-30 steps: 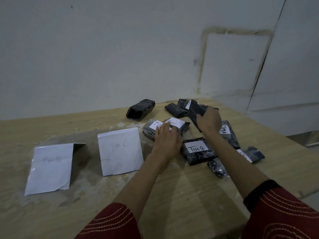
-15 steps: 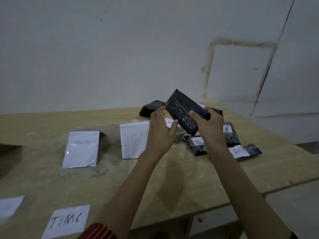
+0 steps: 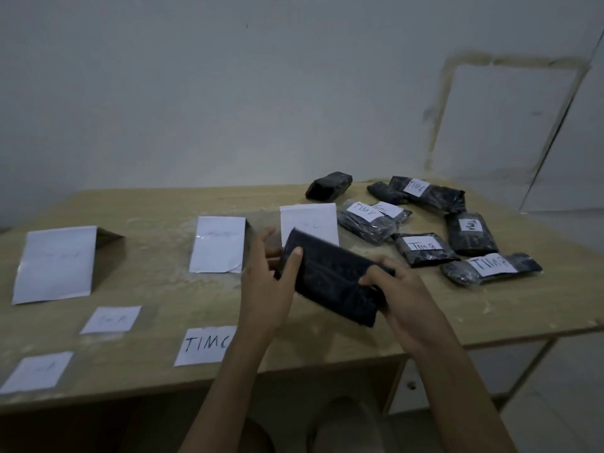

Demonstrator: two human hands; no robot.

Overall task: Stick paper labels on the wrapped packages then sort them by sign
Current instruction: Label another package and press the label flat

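Head view: the black package (image 3: 330,279) is held above the table (image 3: 157,204), tilted with its high end toward 10 o'clock. The left hand (image 3: 266,286) grips the upper-left end, thumb on the near face, fingers behind. The right hand (image 3: 402,295) grips the lower-right end, fingers curled round it. The loose "TIMC" label (image 3: 204,345) lies at 8 o'clock from the package. The labelled packages (image 3: 423,250) lie at 2 o'clock.
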